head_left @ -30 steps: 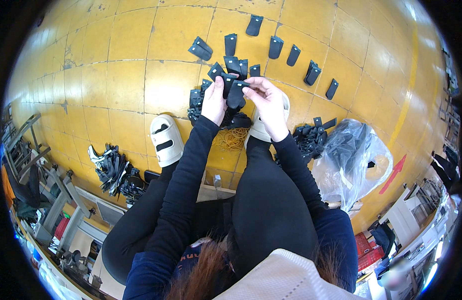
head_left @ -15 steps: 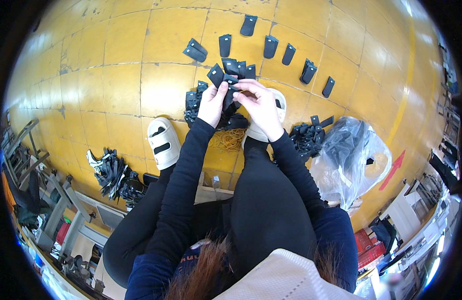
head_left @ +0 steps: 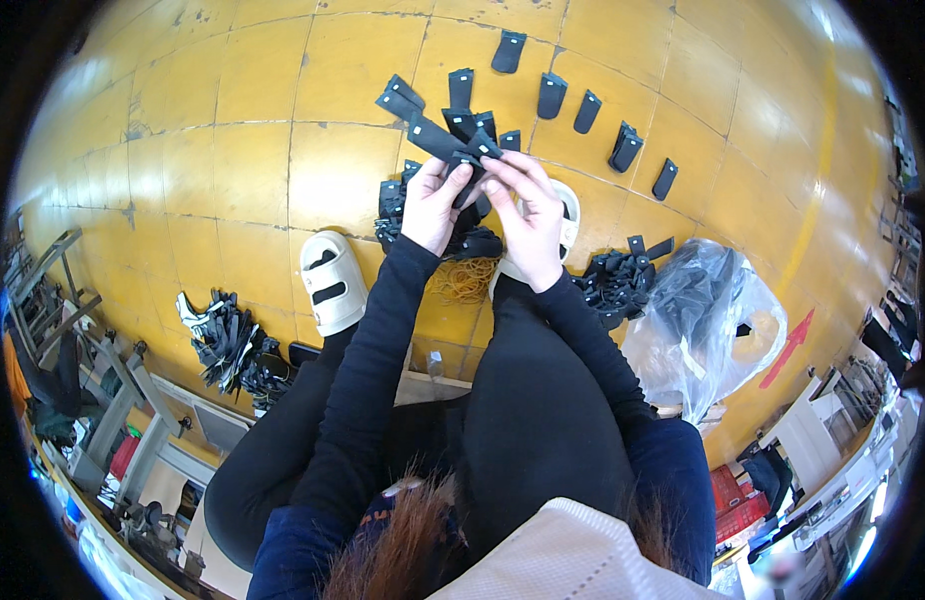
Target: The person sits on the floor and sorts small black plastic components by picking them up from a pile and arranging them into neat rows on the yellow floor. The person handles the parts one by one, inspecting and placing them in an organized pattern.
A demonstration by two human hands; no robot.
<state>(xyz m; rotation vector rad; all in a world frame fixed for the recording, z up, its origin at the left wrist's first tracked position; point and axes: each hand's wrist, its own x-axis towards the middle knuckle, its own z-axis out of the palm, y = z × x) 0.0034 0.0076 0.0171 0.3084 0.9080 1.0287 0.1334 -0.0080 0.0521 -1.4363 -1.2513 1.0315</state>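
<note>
Between my feet, my left hand (head_left: 435, 208) is closed on several flat black fabric pieces (head_left: 433, 139), each with a small pale mark at one end. They fan out past the thumb. My right hand (head_left: 531, 222) pinches one more black piece (head_left: 484, 146) against the upper right of that bunch. The fingertips of both hands nearly meet there. Under the hands lies a heap of similar black pieces (head_left: 391, 205), partly hidden by the hands. Just below the heap is a tangle of yellow rubber bands (head_left: 467, 280).
Small stacks of black pieces (head_left: 553, 95) are spread in an arc on the yellow tiled floor (head_left: 223, 180). Another black pile (head_left: 615, 285) sits beside a clear plastic bag (head_left: 698, 320) at right. Black and white strips (head_left: 223, 340) lie at left, near my slipper (head_left: 333, 283).
The piece in my right fingers has come up and right, across the bunch's upper edge. The pieces in my left hand are fanned further up and left. The view has shifted slightly.
</note>
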